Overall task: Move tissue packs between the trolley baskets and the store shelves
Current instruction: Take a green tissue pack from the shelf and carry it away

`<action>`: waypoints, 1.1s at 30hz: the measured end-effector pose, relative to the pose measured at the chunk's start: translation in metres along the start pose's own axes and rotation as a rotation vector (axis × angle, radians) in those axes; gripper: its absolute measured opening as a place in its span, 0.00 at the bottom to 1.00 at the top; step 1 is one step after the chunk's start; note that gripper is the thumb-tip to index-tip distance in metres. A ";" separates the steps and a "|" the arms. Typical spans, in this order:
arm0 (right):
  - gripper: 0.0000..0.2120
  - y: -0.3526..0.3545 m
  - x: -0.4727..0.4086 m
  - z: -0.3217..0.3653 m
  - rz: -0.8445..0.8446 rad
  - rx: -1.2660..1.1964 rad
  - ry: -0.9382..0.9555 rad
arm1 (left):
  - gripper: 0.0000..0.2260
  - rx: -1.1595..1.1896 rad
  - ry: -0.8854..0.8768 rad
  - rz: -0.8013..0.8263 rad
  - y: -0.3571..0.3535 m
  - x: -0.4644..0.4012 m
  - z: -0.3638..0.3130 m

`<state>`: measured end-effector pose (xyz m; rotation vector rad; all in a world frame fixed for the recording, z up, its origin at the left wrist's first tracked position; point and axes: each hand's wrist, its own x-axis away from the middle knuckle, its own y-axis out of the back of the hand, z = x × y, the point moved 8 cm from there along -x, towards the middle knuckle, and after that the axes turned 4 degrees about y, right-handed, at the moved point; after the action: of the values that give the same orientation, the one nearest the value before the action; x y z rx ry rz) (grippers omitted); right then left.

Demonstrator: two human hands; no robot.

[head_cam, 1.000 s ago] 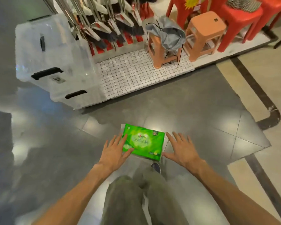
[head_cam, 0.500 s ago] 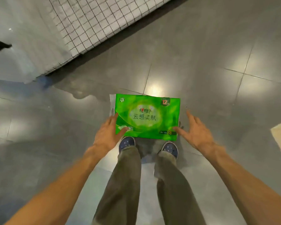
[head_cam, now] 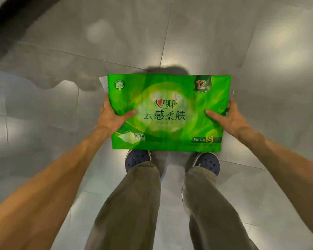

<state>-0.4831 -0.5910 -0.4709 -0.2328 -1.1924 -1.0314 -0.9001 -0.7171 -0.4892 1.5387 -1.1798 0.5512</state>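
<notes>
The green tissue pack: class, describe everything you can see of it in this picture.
The green tissue pack is a wide, flat rectangle in glossy, slightly wrinkled plastic film, printed face up with Chinese lettering, a "12" badge and an "S" mark. The left hand and right hand grip its short ends, thumbs on top. It sits above the grey tiled floor, ahead of the shoes.

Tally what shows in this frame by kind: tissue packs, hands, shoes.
Green tissue pack: 1
Hands: 2, left hand and right hand, each holding one end of the pack
Blue shoes: 2
Total: 5
</notes>
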 end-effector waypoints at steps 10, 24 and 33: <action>0.35 -0.006 -0.002 -0.001 -0.007 -0.216 0.047 | 0.46 0.174 0.016 0.008 -0.008 0.010 -0.014; 0.29 0.103 0.157 0.087 -0.101 -0.291 0.166 | 0.48 0.144 -0.101 -0.043 0.073 0.164 -0.119; 0.26 0.232 0.349 0.169 -0.255 -0.322 0.298 | 0.44 0.146 -0.310 -0.075 0.146 0.356 -0.258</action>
<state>-0.4173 -0.5417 -0.0264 -0.1727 -0.7957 -1.4291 -0.8267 -0.6116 -0.0447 1.8332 -1.3311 0.3635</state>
